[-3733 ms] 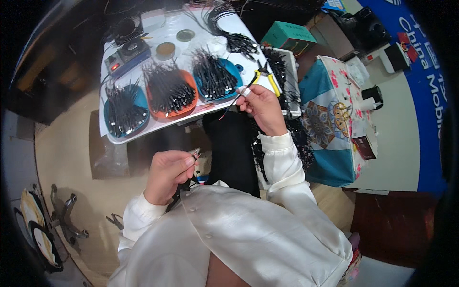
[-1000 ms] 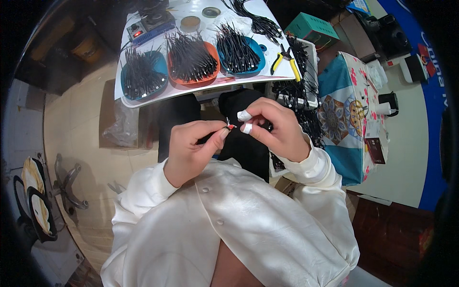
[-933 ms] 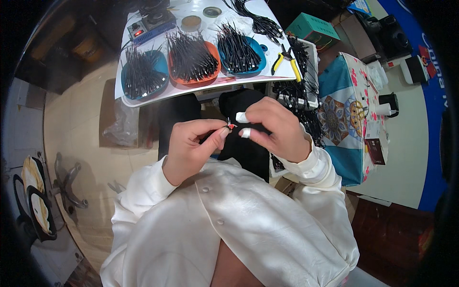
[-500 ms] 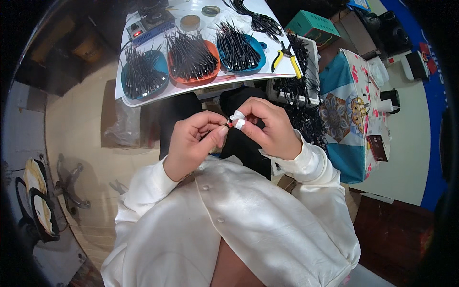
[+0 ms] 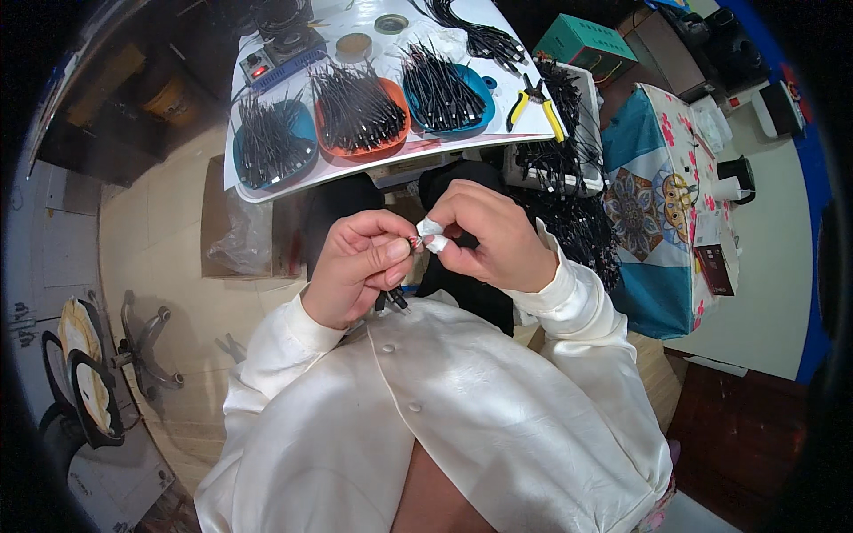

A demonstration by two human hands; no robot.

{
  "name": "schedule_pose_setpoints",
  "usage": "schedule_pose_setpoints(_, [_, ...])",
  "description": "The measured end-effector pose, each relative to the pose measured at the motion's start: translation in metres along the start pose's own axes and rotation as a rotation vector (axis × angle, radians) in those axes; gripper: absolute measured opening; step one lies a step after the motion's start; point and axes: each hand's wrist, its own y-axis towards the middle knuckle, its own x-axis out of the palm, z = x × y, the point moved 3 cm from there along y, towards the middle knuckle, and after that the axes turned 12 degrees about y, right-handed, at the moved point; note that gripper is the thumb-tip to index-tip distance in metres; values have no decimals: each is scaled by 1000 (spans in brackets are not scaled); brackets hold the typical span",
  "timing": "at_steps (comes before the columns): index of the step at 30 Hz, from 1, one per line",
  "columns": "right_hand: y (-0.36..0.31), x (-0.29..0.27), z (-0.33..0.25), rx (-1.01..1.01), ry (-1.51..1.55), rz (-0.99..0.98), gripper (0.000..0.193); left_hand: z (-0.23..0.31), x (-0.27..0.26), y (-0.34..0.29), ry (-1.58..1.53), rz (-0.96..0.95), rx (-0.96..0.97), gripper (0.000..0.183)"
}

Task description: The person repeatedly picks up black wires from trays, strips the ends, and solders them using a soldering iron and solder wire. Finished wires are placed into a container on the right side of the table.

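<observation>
Spanning twelve o'clock, a white table (image 5: 333, 19) bears three cable-filled trays (image 5: 362, 153), probably for easy reach.
Below, the left hand (image 5: 354, 274), toward nine, pinches a black cable (image 5: 392, 298), apparently steadying it; the right hand (image 5: 498, 235), toward three, has white-wrapped fingertips (image 5: 428, 228) closed on its thin wires (image 5: 415, 242).

Clock origin: wire piece (image 5: 415, 242), with left grip (image 5: 360, 266) at 8–9, right grip (image 5: 490, 235) at 3. Counter (image 5: 333, 25) at 12. Row along its near edge: left bowl (image 5: 308, 142), middle bowl (image 5: 364, 151), right bowl (image 5: 481, 89), each containing cables (image 5: 360, 102). Also on counter: pliers (image 5: 536, 107) at right bowl's 3, cable bundle (image 5: 477, 35) at its 1, tins (image 5: 354, 47) at middle bowl's 12. Crate (image 5: 586, 185) beside counter's 3. Second counter (image 5: 662, 293) at origin's 3; carton (image 5: 215, 240) at 9.
</observation>
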Motion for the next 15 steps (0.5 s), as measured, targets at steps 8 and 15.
schedule_pose_setpoints(8, [-7, -20, -3, -105, -208, 106, 29, -2, -4, 1, -18, -32, -2, 13])
schedule_pose_setpoints(15, [1, -5, -11, -272, -177, 48, 34, 0, 5, 2, 21, 20, -3, 12])
